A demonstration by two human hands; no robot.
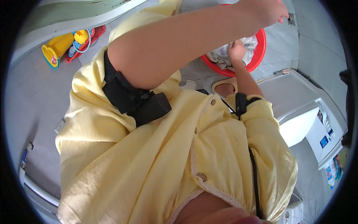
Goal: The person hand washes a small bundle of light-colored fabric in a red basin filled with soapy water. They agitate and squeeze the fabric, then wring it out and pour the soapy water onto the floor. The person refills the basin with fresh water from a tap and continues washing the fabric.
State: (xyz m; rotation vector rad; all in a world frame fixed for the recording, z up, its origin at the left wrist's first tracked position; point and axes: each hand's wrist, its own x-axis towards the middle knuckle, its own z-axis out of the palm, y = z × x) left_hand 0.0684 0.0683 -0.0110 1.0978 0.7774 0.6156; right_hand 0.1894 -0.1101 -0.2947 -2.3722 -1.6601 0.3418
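Note:
A red plastic basin (pixel 260 51) stands on the tiled floor at the upper right, holding pale, crumpled wet-looking cloth (pixel 250 44). My right hand (pixel 236 51) reaches down into the basin, its fingers curled on the cloth. My left forearm crosses over the basin, hiding its far part. Beyond the rim, my left hand (pixel 265 12) is held up at the top edge of the view with bent fingers. The frame partly cuts it off, and whether it holds anything is hidden. Black devices are strapped to both arms over yellow sleeves.
A bathtub rim (pixel 92 23) runs along the upper left. Below it lie a yellow toy bucket (pixel 60 44) and a red toy container (pixel 98 33). A white bathroom fixture (pixel 288 86) stands at right. A beige slipper (pixel 216 84) is near the basin; a metal drain (pixel 291 19) lies beyond.

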